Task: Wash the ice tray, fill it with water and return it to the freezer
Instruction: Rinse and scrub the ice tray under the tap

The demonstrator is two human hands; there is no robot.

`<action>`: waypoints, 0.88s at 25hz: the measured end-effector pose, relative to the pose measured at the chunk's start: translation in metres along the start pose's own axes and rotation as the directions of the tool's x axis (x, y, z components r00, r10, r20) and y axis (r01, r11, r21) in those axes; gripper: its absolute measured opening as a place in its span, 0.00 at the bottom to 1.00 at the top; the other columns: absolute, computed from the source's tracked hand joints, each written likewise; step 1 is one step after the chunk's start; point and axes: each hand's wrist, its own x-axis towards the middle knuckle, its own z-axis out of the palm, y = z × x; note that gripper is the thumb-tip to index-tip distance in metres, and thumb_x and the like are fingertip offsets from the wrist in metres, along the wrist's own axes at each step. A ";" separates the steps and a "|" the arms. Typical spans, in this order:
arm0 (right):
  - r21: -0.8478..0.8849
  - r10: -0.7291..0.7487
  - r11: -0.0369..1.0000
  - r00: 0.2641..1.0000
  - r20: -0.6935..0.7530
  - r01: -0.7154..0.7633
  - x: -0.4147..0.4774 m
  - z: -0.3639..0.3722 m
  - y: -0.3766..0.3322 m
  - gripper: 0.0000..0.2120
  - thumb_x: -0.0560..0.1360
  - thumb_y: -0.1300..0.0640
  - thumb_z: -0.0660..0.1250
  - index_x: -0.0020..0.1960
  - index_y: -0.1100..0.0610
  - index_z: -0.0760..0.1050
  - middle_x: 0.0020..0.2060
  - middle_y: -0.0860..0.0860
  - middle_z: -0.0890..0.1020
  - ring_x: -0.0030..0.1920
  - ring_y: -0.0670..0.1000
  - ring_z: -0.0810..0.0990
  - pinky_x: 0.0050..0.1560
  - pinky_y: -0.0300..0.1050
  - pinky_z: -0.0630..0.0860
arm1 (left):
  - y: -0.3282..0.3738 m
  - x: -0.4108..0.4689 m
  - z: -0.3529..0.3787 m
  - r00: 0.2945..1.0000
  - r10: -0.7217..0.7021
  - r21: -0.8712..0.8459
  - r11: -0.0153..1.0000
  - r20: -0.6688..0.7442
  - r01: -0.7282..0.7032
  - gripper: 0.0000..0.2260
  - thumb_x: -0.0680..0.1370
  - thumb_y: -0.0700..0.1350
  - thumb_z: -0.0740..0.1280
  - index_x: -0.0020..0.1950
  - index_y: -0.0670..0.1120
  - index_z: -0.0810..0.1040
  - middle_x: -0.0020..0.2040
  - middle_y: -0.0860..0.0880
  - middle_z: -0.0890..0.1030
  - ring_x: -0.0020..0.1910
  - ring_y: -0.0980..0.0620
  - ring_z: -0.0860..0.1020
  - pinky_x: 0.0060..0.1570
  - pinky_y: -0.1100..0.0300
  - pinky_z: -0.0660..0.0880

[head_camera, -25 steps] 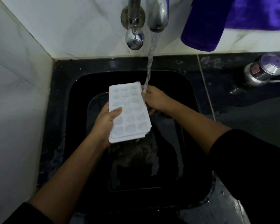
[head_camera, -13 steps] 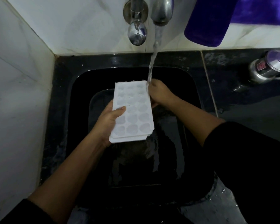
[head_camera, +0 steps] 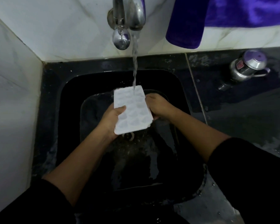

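Observation:
A white ice tray (head_camera: 132,109) with several rounded cells is held over the black sink (head_camera: 68,94), tilted slightly. My left hand (head_camera: 111,119) grips its left edge, thumb on top. On the tray's right edge, my right hand (head_camera: 157,105) holds it with curled fingers. Water runs from the metal tap (head_camera: 136,13) and lands on the tray's far right corner.
A purple cloth (head_camera: 187,21) hangs on the white tiled wall to the right of the tap. A steel lidded pot (head_camera: 247,66) stands on the dark counter at the right. A white wall closes in the left side. The sink bottom is wet.
The tray has shifted a little to the right, so the stream now falls on its far corner instead of beside its edge. Both hands keep their grip.

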 end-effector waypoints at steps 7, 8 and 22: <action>0.118 0.105 0.988 0.994 -0.026 -0.101 -0.003 0.023 0.012 0.14 0.87 0.49 0.54 0.58 0.57 0.74 0.42 0.55 0.82 0.36 0.53 0.82 0.32 0.45 0.79 | 0.017 0.007 -0.006 1.000 0.015 0.118 0.993 -0.018 -0.013 0.20 0.83 0.36 0.62 0.75 0.45 0.73 0.66 0.39 0.82 0.62 0.35 0.81 0.55 0.41 0.82; 0.190 0.140 0.974 0.987 -0.075 -0.124 0.003 0.021 0.014 0.14 0.87 0.49 0.56 0.59 0.58 0.74 0.46 0.55 0.82 0.37 0.52 0.81 0.33 0.44 0.77 | 0.018 0.004 0.001 0.999 0.015 0.180 0.983 0.031 -0.020 0.20 0.83 0.36 0.62 0.74 0.46 0.74 0.65 0.40 0.83 0.63 0.36 0.82 0.58 0.39 0.80; 0.574 0.331 0.799 0.929 -0.168 -0.180 0.010 0.010 0.018 0.16 0.85 0.61 0.57 0.70 0.62 0.72 0.44 0.52 0.75 0.38 0.51 0.74 0.21 0.39 0.76 | 0.039 -0.043 0.033 0.952 0.306 0.558 0.791 -0.003 -0.253 0.10 0.83 0.41 0.63 0.50 0.50 0.82 0.44 0.45 0.87 0.39 0.49 0.87 0.36 0.56 0.82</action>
